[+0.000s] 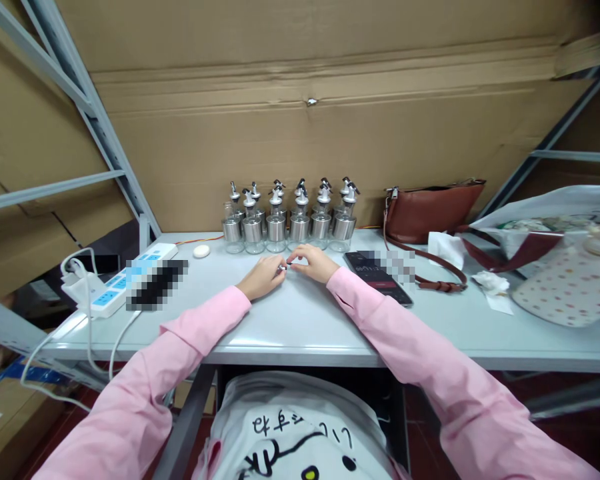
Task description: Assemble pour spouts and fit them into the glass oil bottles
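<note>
Over the middle of the tabletop, my left hand (264,276) and my right hand (314,263) meet fingertip to fingertip. Both are closed in a pinch on a small silver-and-black piece (286,266), mostly hidden by the fingers; its exact kind cannot be made out. Just beyond them stand several glass bottles (299,228) with steel bands, grouped in rows. Most carry silver pour spouts (325,193) with dark tips. The bottle at the front left (233,230) has an open glass neck with no spout of its own visible.
To the left lie a white power strip (153,257) with cables, a blurred dark device (155,287) and a round white object (201,251). At right are a phone (380,280), a brown handbag (433,210), crumpled tissue (493,283) and a dotted bag (570,287). Cardboard (330,140) stands behind.
</note>
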A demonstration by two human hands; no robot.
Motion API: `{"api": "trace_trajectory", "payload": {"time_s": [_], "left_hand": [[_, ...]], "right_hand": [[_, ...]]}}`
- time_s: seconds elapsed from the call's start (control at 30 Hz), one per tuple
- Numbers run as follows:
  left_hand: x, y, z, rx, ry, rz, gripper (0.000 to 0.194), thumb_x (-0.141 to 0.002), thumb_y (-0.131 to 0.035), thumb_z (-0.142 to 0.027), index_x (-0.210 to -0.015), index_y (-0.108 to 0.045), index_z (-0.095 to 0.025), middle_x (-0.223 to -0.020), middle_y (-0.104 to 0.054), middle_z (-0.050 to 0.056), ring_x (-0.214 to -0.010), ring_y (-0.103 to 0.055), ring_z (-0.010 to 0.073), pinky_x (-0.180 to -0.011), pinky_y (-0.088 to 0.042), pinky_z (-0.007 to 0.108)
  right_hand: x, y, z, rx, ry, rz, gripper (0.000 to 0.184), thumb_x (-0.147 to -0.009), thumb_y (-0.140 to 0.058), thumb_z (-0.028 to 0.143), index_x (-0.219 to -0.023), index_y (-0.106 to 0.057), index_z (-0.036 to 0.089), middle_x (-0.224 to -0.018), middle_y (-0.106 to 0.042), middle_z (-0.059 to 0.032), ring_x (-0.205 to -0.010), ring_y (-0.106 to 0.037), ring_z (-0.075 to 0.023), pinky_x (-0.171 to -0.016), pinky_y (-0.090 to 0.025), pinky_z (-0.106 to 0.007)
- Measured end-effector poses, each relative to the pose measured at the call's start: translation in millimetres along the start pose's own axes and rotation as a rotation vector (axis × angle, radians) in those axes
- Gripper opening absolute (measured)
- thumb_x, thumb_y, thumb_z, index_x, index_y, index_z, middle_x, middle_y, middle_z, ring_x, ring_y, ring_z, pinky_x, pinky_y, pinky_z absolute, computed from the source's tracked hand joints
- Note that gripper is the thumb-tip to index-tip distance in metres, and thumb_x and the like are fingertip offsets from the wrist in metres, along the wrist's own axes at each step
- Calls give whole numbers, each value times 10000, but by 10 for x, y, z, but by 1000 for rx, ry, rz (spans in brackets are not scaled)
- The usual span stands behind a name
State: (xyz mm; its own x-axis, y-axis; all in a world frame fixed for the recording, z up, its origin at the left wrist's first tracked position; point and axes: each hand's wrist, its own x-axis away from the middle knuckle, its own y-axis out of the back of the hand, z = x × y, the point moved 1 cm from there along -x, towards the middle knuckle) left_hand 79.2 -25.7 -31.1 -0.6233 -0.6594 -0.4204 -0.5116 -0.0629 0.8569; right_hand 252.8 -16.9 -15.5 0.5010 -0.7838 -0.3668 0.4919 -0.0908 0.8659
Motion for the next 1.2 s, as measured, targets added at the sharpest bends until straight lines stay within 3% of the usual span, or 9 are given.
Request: {"api": "trace_trajectory", "payload": {"time_s": [0.33,0.53,0.67,0.87,0.97,1.1,1.2], "left_hand": [[16,18,-34,-116,-93,32,61,-839,-498,-211,-880,-524,-173,-810,-643,20,-764,-586,160,-796,-392,313],[19,80,-31,-154,-129,-1,104,-859,-494,-254,-855,-566,-180,-770,-659,14,-728,-597,154,-778,-356,310],[15,109,-42,-169,-147,-28,129,-860,-497,-275,-829,-579,-180,-730,-649,15,-725,-591,154,-788,-339,311],[25,196,-106,-172,-169,-16,83,-804,-504,-223,-834,-567,-178,-749,-623,17,-732,-563,156,-799,-337,316],[23,231,-111,-150,-143,-61,182,-757,-462,-143,-911,-555,-166,-813,-608,41,-797,-546,179,-790,-351,322],[1,210,-50,-79,-74,-138,235,-856,-339,-158,-974,-541,-140,-919,-602,94,-911,-529,201,-804,-383,324],[-13,191,-13,-51,-69,-169,245,-906,-336,-219,-1024,-537,-145,-967,-620,94,-948,-541,194,-842,-384,325]], "right_hand": [[-2,72,5,-87,-64,-31,122,-740,-613,168,-824,-700,156,-865,-660,-57,-760,-544,-144,-760,-407,-281],[12,64,27,-256,-88,113,181,-720,-635,269,-810,-700,127,-719,-662,-31,-665,-546,-121,-652,-400,-236],[24,41,60,-331,-95,113,239,-674,-667,346,-736,-693,116,-632,-632,-16,-603,-511,-110,-601,-381,-228],[33,36,145,-294,-147,100,177,-708,-609,264,-652,-656,103,-575,-579,0,-540,-453,-86,-551,-341,-212],[34,12,153,-272,-165,133,151,-727,-555,193,-676,-657,94,-585,-591,-3,-528,-454,-81,-545,-349,-204],[41,-23,124,-176,-119,193,154,-730,-544,157,-743,-686,99,-615,-635,-16,-537,-490,-86,-560,-372,-201],[51,-34,102,-126,-89,217,162,-732,-552,143,-784,-701,109,-676,-671,-37,-589,-546,-102,-609,-405,-206]]}}
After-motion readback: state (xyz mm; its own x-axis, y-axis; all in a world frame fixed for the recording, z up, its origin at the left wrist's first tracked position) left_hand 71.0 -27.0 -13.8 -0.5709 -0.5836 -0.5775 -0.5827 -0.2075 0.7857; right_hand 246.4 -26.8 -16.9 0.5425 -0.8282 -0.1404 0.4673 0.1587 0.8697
